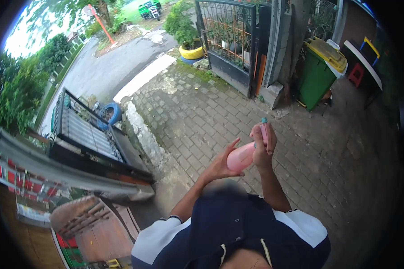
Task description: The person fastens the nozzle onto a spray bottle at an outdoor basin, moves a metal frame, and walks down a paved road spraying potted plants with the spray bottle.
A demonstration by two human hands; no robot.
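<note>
A pink spray bottle (pixel 240 158) with a teal nozzle tip lies tilted in front of my chest, its head up and to the right. My right hand (pixel 262 145) is wrapped around the neck and trigger part, with the thumb up along the near side. Around the wide bottom end, my left hand (pixel 221 164) cups the bottle between thumb and fingers. Part of the bottle's neck and trigger is hidden behind my right hand.
Brick paving (pixel 211 112) spreads ahead. An open black gate leaf (pixel 231 45) stands ahead, another gate leaf (pixel 92 134) at left. A green bin (pixel 316 74) with a yellow lid is at right. A wooden chair (pixel 98 228) sits at lower left.
</note>
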